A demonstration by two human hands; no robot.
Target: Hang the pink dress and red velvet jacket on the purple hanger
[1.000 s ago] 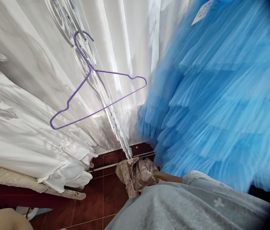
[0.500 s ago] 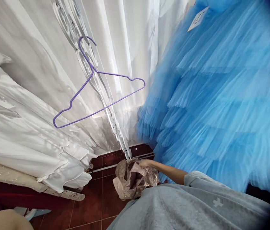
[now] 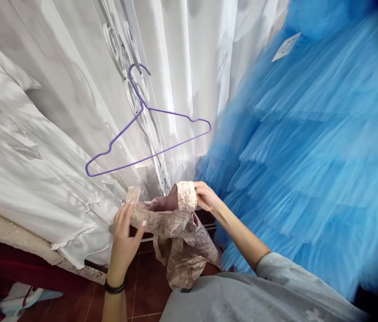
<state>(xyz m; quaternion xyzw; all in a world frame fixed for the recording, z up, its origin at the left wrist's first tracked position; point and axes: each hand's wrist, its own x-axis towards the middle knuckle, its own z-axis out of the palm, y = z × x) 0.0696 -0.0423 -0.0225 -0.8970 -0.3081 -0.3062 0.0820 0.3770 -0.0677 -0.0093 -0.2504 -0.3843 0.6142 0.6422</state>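
Garment [image 3: 184, 226], shimmery beige-pink — off the bare purple hanger [image 3: 142, 103]; right hand [image 3: 206, 197] pinching one strap [image 3: 186, 197], left hand [image 3: 125, 239] half-open at the other, grip unclear.

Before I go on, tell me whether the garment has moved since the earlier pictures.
Yes, upward in the view: the garment now hides the foot of the white rack, which showed above it before.

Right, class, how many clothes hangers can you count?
1: the purple hanger, in front of the white metalwork, above the shiny garment. Others may be hidden by the blue tulle.
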